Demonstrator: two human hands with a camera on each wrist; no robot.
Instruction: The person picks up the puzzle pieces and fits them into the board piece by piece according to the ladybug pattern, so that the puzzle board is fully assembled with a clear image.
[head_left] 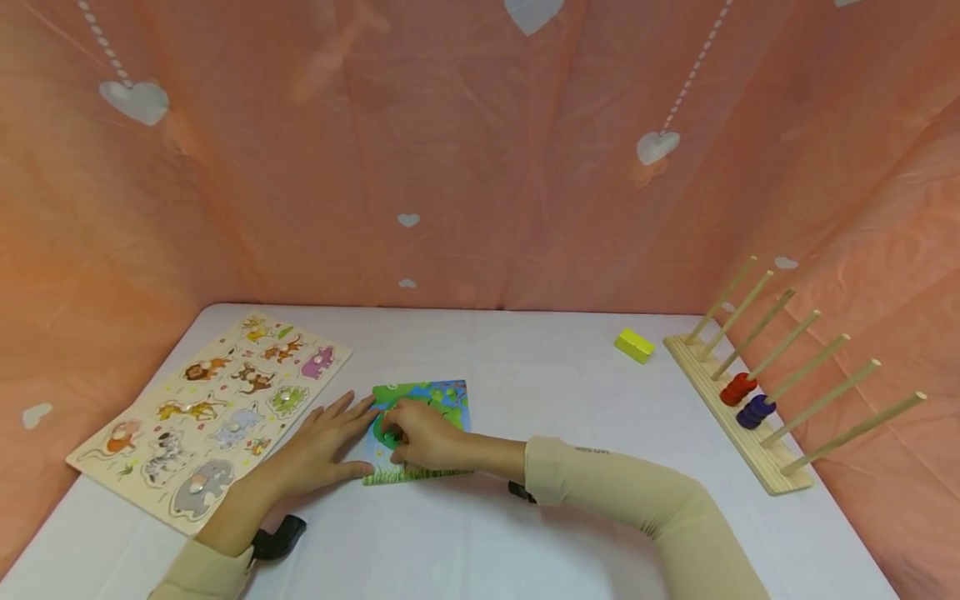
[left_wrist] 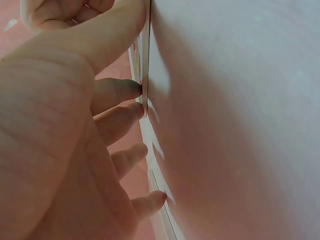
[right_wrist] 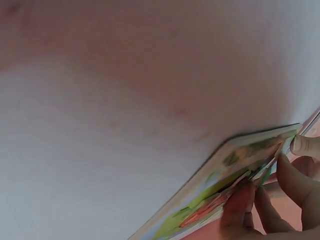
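Note:
A small square picture puzzle with a blue, green and grassy print lies flat on the white table. My left hand rests at its left edge with the fingers spread and fairly straight; in the left wrist view the thumb and fingertips touch along the edge. Over the puzzle's middle, my right hand has its fingers curled down. In the right wrist view it pinches a thin green puzzle piece just at the board's surface. Most of that piece is hidden by the fingers.
At the left lies a large wooden animal peg puzzle, close to my left forearm. A yellow block sits at the back right. Beside it stands a wooden rack of upright pegs with red rings and purple rings.

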